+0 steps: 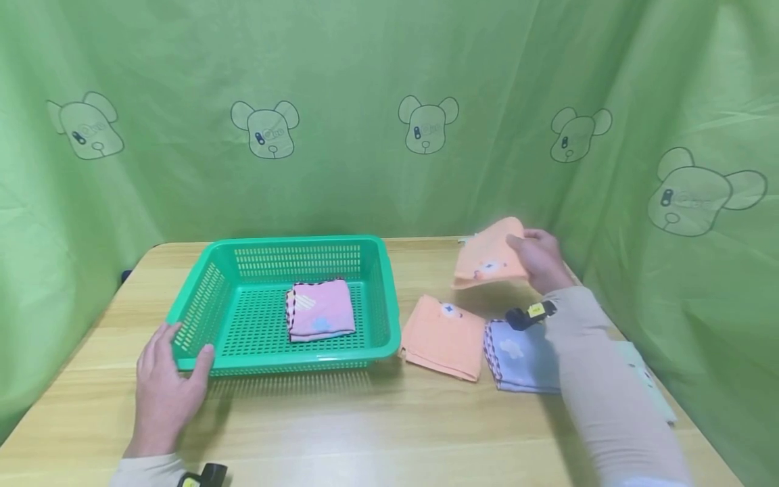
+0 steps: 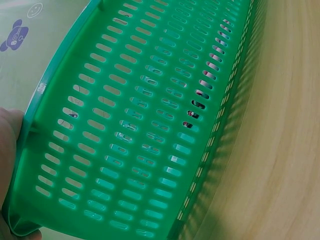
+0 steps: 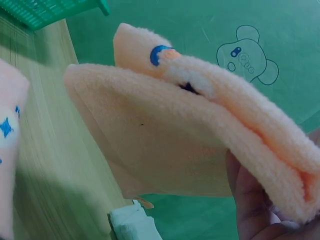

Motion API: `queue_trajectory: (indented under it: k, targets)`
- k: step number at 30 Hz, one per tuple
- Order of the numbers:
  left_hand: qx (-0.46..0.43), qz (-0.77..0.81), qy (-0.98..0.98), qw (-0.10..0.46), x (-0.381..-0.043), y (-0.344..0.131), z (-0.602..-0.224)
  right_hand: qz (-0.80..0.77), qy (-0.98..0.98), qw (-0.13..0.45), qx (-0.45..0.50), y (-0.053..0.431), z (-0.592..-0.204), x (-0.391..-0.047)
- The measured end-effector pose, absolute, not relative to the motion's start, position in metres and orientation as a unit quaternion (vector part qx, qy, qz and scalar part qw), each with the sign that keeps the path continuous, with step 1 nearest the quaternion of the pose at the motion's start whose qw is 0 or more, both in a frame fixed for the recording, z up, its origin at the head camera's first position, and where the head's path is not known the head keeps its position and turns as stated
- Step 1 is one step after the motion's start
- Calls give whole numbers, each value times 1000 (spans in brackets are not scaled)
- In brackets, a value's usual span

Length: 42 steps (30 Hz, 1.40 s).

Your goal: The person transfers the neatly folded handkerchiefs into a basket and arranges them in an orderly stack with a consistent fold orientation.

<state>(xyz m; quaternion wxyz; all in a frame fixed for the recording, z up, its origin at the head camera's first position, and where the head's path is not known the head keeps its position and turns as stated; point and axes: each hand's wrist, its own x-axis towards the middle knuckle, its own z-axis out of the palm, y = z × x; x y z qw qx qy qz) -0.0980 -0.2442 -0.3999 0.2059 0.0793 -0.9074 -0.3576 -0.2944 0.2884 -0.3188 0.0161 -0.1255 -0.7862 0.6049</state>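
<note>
My right hand [image 1: 540, 260] pinches a folded peach towel [image 1: 491, 250] by its right side, holding it above the table at the back right. The right wrist view shows the towel's fluffy folded edge [image 3: 200, 95] with the thumb and fingers about it. My left hand [image 1: 167, 385] holds the near left corner of a green plastic basket [image 1: 389, 318], thumb by the front rim and fingers at the left side. Inside that basket lies a folded pink towel [image 1: 322, 311]. Another folded peach towel [image 1: 444, 341] lies on the table right of the basket.
A folded blue towel [image 1: 526, 358] lies beside the peach one, partly under my right forearm. Farther right, a pale green towel [image 1: 648, 385] sits near the edge of the wooden table [image 1: 328, 433]. A green curtain [image 1: 353, 176] hangs behind and at both sides.
</note>
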Motion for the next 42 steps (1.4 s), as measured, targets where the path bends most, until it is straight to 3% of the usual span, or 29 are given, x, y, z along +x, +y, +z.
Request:
queue_trajectory:
  k: [13,42]
  targets:
    - [82,-360,-908,200,-98,-245,-400,606,-787,30,-112,274,-314,-295]
    - [74,-356,-909,205,-98,-244,-401,639,-766,-1,-71,237,-301,-295]
